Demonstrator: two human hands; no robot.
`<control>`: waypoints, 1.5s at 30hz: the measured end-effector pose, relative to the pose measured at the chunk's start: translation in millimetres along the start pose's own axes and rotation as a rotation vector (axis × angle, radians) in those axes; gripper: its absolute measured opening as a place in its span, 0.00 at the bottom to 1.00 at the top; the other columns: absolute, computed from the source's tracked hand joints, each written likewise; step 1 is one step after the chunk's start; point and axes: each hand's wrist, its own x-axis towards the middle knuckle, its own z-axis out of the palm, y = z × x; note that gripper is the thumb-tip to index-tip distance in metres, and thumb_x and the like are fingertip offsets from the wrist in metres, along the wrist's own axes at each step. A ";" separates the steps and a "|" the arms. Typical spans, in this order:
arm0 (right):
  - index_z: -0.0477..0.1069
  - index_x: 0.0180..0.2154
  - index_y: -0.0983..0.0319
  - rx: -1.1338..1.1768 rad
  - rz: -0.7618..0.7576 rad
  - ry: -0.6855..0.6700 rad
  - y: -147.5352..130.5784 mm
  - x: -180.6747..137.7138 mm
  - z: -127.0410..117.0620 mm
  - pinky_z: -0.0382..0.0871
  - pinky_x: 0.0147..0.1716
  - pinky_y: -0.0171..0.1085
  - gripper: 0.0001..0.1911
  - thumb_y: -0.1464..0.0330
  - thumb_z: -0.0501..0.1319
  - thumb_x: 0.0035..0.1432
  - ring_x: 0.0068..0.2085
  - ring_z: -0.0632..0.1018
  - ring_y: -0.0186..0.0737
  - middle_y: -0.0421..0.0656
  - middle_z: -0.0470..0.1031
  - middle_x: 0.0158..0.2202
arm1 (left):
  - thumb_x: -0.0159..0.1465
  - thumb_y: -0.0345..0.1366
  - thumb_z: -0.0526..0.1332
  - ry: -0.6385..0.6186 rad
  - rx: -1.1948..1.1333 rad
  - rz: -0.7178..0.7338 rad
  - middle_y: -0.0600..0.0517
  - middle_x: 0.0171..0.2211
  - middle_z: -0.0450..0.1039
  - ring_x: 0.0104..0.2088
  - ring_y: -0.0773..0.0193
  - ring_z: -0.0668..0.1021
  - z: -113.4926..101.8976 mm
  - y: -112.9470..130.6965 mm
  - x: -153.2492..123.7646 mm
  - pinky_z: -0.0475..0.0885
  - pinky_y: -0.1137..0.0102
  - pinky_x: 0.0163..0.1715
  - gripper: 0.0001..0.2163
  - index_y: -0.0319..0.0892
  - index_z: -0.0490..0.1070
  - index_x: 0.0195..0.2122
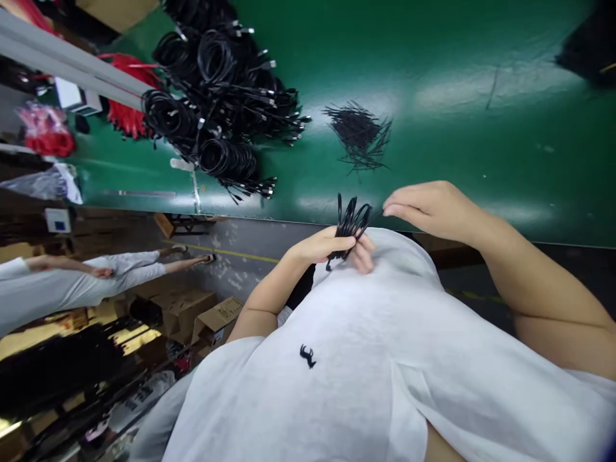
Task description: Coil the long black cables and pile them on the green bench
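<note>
My left hand (321, 247) is wrapped round a coiled black cable (350, 221), close to my shirt front at the table's edge. The loops stand up above the thumb, and a short cable end hangs below. My right hand (430, 206) is to the right of the coil, apart from it, with thumb and fingers pinched together. A dark, thin tie end shows at its fingertips, blurred. Beyond the hands, a loose pile of thin black ties (359, 131) lies on the green table (443, 83).
Many coiled black cables (221, 157) are heaped at the left. Red cables (128, 96) lie behind a grey post (86, 61). A black object (590, 48) sits at the far right. Another person (96, 282) is at the left, near cardboard boxes (216, 321).
</note>
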 end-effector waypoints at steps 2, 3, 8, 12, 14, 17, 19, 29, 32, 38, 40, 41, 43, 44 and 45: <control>0.75 0.35 0.61 0.094 0.028 -0.050 20.6 0.4 -6.4 0.63 0.36 0.35 0.20 0.56 0.51 0.68 0.35 0.76 0.37 0.43 0.79 0.34 | 0.59 0.53 0.67 -0.074 -0.041 0.010 0.55 0.13 0.67 0.12 0.70 0.67 -0.6 -0.1 -3.7 0.65 0.74 0.16 0.22 0.36 0.78 0.40; 0.75 0.34 0.61 0.139 0.065 -0.048 33.3 -4.2 -7.3 0.63 0.37 0.35 0.20 0.56 0.52 0.67 0.35 0.75 0.37 0.43 0.78 0.34 | 0.59 0.53 0.67 -0.075 -0.080 0.059 0.60 0.09 0.58 0.08 0.73 0.59 -3.6 0.6 -8.9 0.58 0.75 0.12 0.22 0.36 0.78 0.40; 0.72 0.33 0.62 0.164 0.443 0.172 96.6 -42.7 7.0 0.63 0.42 0.37 0.11 0.65 0.55 0.64 0.37 0.73 0.37 0.49 0.76 0.35 | 0.66 0.56 0.57 0.477 -0.244 0.405 0.67 0.08 0.36 0.06 0.72 0.45 -20.3 12.5 -49.5 0.46 0.76 0.07 0.23 0.47 0.73 0.54; 0.71 0.35 0.61 0.045 0.521 0.096 115.4 -54.9 36.3 0.62 0.44 0.37 0.05 0.68 0.60 0.63 0.40 0.73 0.38 0.51 0.76 0.39 | 0.70 0.53 0.52 0.831 -0.362 0.484 0.66 0.11 0.38 0.07 0.72 0.52 -13.9 26.8 -68.3 0.48 0.78 0.08 0.21 0.55 0.65 0.61; 0.72 0.39 0.61 0.070 0.568 0.004 111.1 -56.1 51.2 0.63 0.42 0.37 0.05 0.67 0.58 0.65 0.37 0.73 0.38 0.50 0.76 0.36 | 0.71 0.51 0.51 0.833 -0.397 0.540 0.66 0.12 0.40 0.07 0.73 0.54 -9.1 32.7 -72.0 0.50 0.78 0.08 0.20 0.53 0.66 0.61; 0.70 0.48 0.61 -0.060 0.603 -0.107 93.5 -59.1 63.7 0.60 0.33 0.38 0.14 0.62 0.61 0.64 0.35 0.74 0.40 0.52 0.77 0.40 | 0.74 0.46 0.48 0.769 -0.398 0.582 0.65 0.12 0.46 0.07 0.75 0.54 -8.6 38.7 -75.0 0.52 0.78 0.09 0.19 0.48 0.69 0.59; 0.69 0.51 0.63 -0.355 0.557 -0.138 76.4 -62.1 63.1 0.53 0.26 0.38 0.18 0.61 0.62 0.63 0.34 0.73 0.43 0.56 0.75 0.44 | 0.74 0.43 0.49 0.702 -0.346 0.522 0.63 0.13 0.56 0.08 0.76 0.58 -13.5 39.4 -72.4 0.55 0.79 0.10 0.18 0.44 0.72 0.55; 0.73 0.41 0.61 -0.699 -0.229 -0.097 0.5 -19.9 29.0 0.50 0.32 0.38 0.13 0.75 0.50 0.66 0.31 0.69 0.36 0.44 0.73 0.34 | 0.59 0.51 0.69 0.303 0.161 0.219 0.41 0.45 0.81 0.50 0.53 0.80 -21.0 -3.6 18.3 0.69 0.58 0.56 0.22 0.38 0.77 0.46; 0.74 0.40 0.63 -0.683 -0.239 -0.003 4.6 -11.3 21.2 0.53 0.34 0.39 0.13 0.74 0.50 0.66 0.32 0.70 0.37 0.45 0.75 0.34 | 0.59 0.52 0.68 0.141 0.245 0.121 0.45 0.36 0.80 0.42 0.58 0.80 -9.3 -9.2 39.7 0.71 0.61 0.51 0.22 0.36 0.77 0.44; 0.75 0.41 0.58 -0.379 -0.055 0.400 32.4 -67.4 24.7 0.66 0.48 0.45 0.11 0.69 0.53 0.67 0.44 0.75 0.41 0.43 0.78 0.42 | 0.59 0.52 0.68 0.016 0.020 0.036 0.62 0.18 0.53 0.18 0.75 0.57 19.9 -9.1 73.8 0.58 0.75 0.20 0.19 0.37 0.73 0.35; 0.74 0.46 0.58 -0.219 0.105 0.456 42.7 -89.7 31.3 0.69 0.46 0.44 0.11 0.64 0.56 0.66 0.44 0.76 0.43 0.45 0.77 0.44 | 0.58 0.52 0.69 0.001 -0.022 0.005 0.62 0.17 0.51 0.17 0.75 0.55 30.4 -6.4 84.9 0.54 0.76 0.19 0.19 0.39 0.71 0.33; 0.73 0.50 0.59 -0.131 0.173 0.471 47.8 -96.7 34.4 0.70 0.45 0.45 0.14 0.61 0.58 0.65 0.45 0.76 0.44 0.47 0.76 0.47 | 0.57 0.52 0.69 -0.039 -0.024 -0.037 0.62 0.17 0.52 0.17 0.74 0.56 36.5 -5.2 90.7 0.55 0.75 0.19 0.19 0.39 0.71 0.33; 0.69 0.57 0.59 0.034 0.207 0.497 56.9 -101.1 37.8 0.71 0.48 0.46 0.24 0.57 0.61 0.62 0.52 0.75 0.47 0.50 0.73 0.53 | 0.54 0.54 0.70 -0.184 0.004 -0.166 0.60 0.16 0.56 0.17 0.73 0.59 51.4 -3.8 103.0 0.57 0.74 0.19 0.21 0.40 0.71 0.32; 0.68 0.58 0.58 0.096 0.160 0.495 60.2 -99.5 37.6 0.69 0.51 0.47 0.25 0.56 0.61 0.62 0.55 0.73 0.47 0.49 0.72 0.55 | 0.53 0.55 0.70 -0.274 0.026 -0.235 0.59 0.16 0.57 0.17 0.72 0.60 59.8 -3.8 109.0 0.57 0.73 0.18 0.22 0.40 0.71 0.31; 0.69 0.56 0.57 0.135 0.075 0.473 62.4 -96.5 36.1 0.68 0.53 0.47 0.23 0.57 0.59 0.63 0.56 0.72 0.47 0.48 0.72 0.54 | 0.52 0.56 0.70 -0.364 0.054 -0.296 0.58 0.15 0.57 0.16 0.71 0.60 68.2 -3.9 114.5 0.57 0.73 0.18 0.23 0.40 0.71 0.30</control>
